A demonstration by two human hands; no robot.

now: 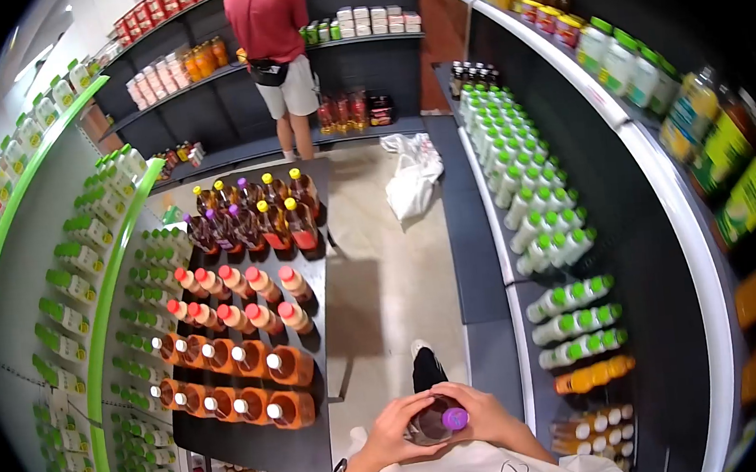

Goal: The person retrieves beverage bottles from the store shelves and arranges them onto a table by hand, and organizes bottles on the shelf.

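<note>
Close to my body I hold a dark bottle (429, 427) with a purple cap (454, 419), its cap end tilted to the right. My left hand (397, 430) wraps around its left side, and a dark band and a bracelet show on that wrist. Around the other side curls my right hand (483, 414), with its fingertips near those of the left at the top. To the left stands a black table (301, 440) bearing rows of bottles. Among its back rows are similar dark bottles with purple or yellow caps (290, 204).
On the table are also red-capped bottles (261, 284) and orange bottles with white caps (289, 366). Shelves of green-capped white bottles (532, 200) line the right. Green-edged shelves (109, 349) rise on the left. A white bag (413, 174) lies on the floor near a standing person (270, 30).
</note>
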